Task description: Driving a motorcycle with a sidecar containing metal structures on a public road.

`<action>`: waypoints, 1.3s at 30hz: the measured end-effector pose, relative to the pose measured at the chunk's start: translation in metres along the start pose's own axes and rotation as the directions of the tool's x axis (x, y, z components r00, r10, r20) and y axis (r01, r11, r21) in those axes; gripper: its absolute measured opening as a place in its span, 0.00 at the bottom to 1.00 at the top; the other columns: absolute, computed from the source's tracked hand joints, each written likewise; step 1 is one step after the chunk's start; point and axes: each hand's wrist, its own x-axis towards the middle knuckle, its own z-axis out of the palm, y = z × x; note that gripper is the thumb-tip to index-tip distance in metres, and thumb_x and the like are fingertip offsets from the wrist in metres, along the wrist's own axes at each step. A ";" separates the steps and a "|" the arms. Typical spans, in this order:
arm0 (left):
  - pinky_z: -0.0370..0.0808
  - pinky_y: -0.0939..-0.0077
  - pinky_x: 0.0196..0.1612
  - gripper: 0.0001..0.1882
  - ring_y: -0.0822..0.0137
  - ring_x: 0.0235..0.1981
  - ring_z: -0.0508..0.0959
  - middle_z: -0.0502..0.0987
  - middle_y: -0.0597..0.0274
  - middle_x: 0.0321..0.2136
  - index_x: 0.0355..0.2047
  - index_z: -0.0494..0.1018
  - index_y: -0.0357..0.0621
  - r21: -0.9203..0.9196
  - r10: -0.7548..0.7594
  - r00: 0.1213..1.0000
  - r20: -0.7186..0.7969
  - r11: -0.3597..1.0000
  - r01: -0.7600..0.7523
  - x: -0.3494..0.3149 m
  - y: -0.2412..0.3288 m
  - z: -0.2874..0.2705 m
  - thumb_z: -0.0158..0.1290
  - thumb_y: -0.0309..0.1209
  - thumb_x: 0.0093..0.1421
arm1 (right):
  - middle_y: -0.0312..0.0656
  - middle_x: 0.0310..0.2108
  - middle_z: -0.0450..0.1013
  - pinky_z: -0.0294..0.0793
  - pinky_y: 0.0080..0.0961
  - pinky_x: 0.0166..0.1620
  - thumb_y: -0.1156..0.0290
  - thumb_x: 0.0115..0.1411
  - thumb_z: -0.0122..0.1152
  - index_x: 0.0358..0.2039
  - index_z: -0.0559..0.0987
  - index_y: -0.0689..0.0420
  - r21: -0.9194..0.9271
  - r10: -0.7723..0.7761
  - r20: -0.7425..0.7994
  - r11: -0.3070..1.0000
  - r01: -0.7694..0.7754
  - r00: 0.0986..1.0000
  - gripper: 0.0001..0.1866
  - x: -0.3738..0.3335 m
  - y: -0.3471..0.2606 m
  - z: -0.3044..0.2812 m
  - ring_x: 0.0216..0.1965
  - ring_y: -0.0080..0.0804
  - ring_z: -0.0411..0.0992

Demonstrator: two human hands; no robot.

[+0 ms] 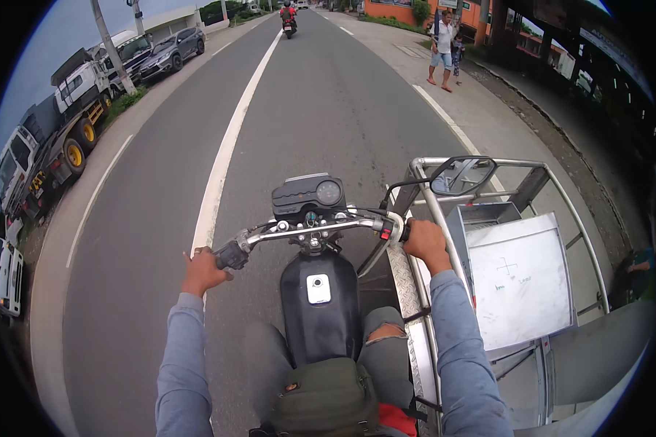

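My left hand (205,272) is closed round the left handlebar grip, beside the black switch housing (232,256). On the other side my right hand (427,243) wraps the right grip, next to a switch block with a red button (386,231). The silver handlebar (280,234) of a motorcycle runs between them. Ahead of it sits a round gauge (329,192) in a black housing. Below lies the black fuel tank (319,313) with its silver filler cap (318,288). A dark green bag (326,399) rests in front of me between my legs.
A metal-framed sidecar (554,171) with a white panel (521,280) is attached on the right; a mirror (463,175) overhangs it. Ahead on the road (313,95) rides a motorcyclist (289,20). Two people (442,47) walk at the right. Trucks (73,146) and a grey car (173,52) stand left.
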 end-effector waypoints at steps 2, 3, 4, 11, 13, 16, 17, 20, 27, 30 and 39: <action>0.72 0.39 0.79 0.43 0.40 0.70 0.82 0.87 0.42 0.60 0.58 0.89 0.35 0.070 -0.012 0.993 0.120 0.998 0.004 0.008 0.004 -0.008 0.84 0.48 0.45 | 0.56 0.45 0.91 0.91 0.57 0.55 0.62 0.56 0.80 0.54 0.91 0.51 0.001 0.004 0.004 1.000 -0.004 1.000 0.24 0.001 0.004 0.003 0.50 0.62 0.90; 0.73 0.41 0.78 0.47 0.40 0.69 0.82 0.87 0.40 0.60 0.59 0.88 0.33 -0.077 -0.008 0.993 0.121 0.997 0.017 0.014 -0.006 -0.006 0.85 0.49 0.42 | 0.56 0.44 0.91 0.91 0.57 0.55 0.63 0.56 0.80 0.54 0.91 0.51 0.006 -0.007 0.001 1.000 0.007 1.000 0.24 0.005 0.004 0.003 0.50 0.62 0.90; 0.75 0.43 0.77 0.50 0.40 0.69 0.82 0.87 0.38 0.59 0.60 0.86 0.30 -0.224 -0.001 0.993 0.120 0.974 0.028 0.017 -0.014 -0.002 0.86 0.50 0.39 | 0.56 0.44 0.91 0.91 0.57 0.55 0.63 0.56 0.80 0.54 0.91 0.51 0.006 -0.017 -0.001 1.000 0.017 1.000 0.24 0.010 0.003 0.002 0.50 0.62 0.90; 0.80 0.45 0.70 0.46 0.37 0.61 0.84 0.87 0.37 0.57 0.56 0.90 0.32 -0.214 0.034 0.999 0.020 0.976 -0.029 0.009 -0.034 0.027 0.85 0.51 0.40 | 0.57 0.40 0.90 0.90 0.58 0.53 0.67 0.53 0.76 0.52 0.93 0.49 0.053 -0.045 -0.116 0.997 0.052 0.992 0.23 0.003 -0.004 0.007 0.44 0.62 0.90; 0.81 0.45 0.69 0.43 0.35 0.62 0.83 0.87 0.39 0.57 0.52 0.92 0.34 -0.217 0.042 0.999 -0.015 0.975 -0.045 0.012 -0.031 0.029 0.84 0.53 0.41 | 0.57 0.40 0.91 0.90 0.58 0.52 0.68 0.54 0.75 0.52 0.94 0.49 0.023 -0.031 -0.119 0.999 0.034 0.992 0.22 0.007 0.001 0.009 0.44 0.62 0.90; 0.81 0.45 0.68 0.41 0.36 0.62 0.83 0.86 0.41 0.56 0.51 0.94 0.37 -0.227 0.029 0.997 0.071 0.974 -0.012 0.013 -0.017 0.021 0.83 0.54 0.42 | 0.56 0.43 0.91 0.90 0.58 0.54 0.65 0.57 0.76 0.52 0.92 0.50 -0.005 -0.012 -0.073 1.000 0.011 0.997 0.21 0.007 0.008 0.007 0.47 0.61 0.90; 0.81 0.45 0.68 0.41 0.36 0.62 0.83 0.86 0.41 0.56 0.51 0.94 0.37 -0.226 0.012 0.998 0.065 0.974 0.003 0.011 -0.024 0.023 0.83 0.54 0.42 | 0.55 0.46 0.91 0.90 0.57 0.55 0.64 0.57 0.78 0.52 0.91 0.51 0.005 -0.004 -0.050 1.000 0.004 0.999 0.21 0.012 0.001 0.004 0.51 0.60 0.90; 0.82 0.46 0.67 0.39 0.36 0.58 0.85 0.86 0.41 0.56 0.48 0.94 0.37 -0.149 0.088 0.996 -0.022 0.985 -0.090 0.007 -0.032 0.026 0.83 0.55 0.43 | 0.55 0.46 0.91 0.89 0.57 0.56 0.64 0.56 0.78 0.52 0.91 0.51 -0.008 -0.022 -0.041 1.000 0.022 0.999 0.21 0.007 -0.004 0.000 0.51 0.59 0.90; 0.83 0.46 0.67 0.36 0.36 0.57 0.87 0.86 0.40 0.56 0.47 0.94 0.37 -0.186 0.063 0.998 0.002 0.981 -0.061 0.009 -0.027 0.024 0.83 0.51 0.44 | 0.55 0.43 0.91 0.89 0.59 0.54 0.64 0.58 0.75 0.53 0.92 0.49 0.012 -0.055 -0.086 0.998 0.056 0.995 0.21 0.010 0.002 0.007 0.48 0.62 0.90; 0.85 0.47 0.66 0.36 0.35 0.57 0.87 0.86 0.40 0.55 0.48 0.94 0.36 -0.181 0.071 0.997 -0.031 0.981 -0.076 0.009 -0.031 0.029 0.83 0.51 0.44 | 0.57 0.40 0.91 0.90 0.62 0.53 0.65 0.60 0.73 0.53 0.93 0.48 0.008 -0.068 -0.100 0.998 0.069 0.993 0.20 0.013 0.005 0.010 0.46 0.64 0.90; 0.84 0.46 0.66 0.37 0.36 0.58 0.87 0.87 0.41 0.54 0.49 0.94 0.37 -0.177 0.023 1.000 -0.014 0.984 -0.025 0.009 -0.039 0.033 0.83 0.51 0.44 | 0.54 0.43 0.91 0.89 0.58 0.54 0.66 0.56 0.77 0.51 0.91 0.48 0.053 -0.047 -0.104 0.997 0.053 0.993 0.20 0.009 -0.002 0.006 0.49 0.61 0.90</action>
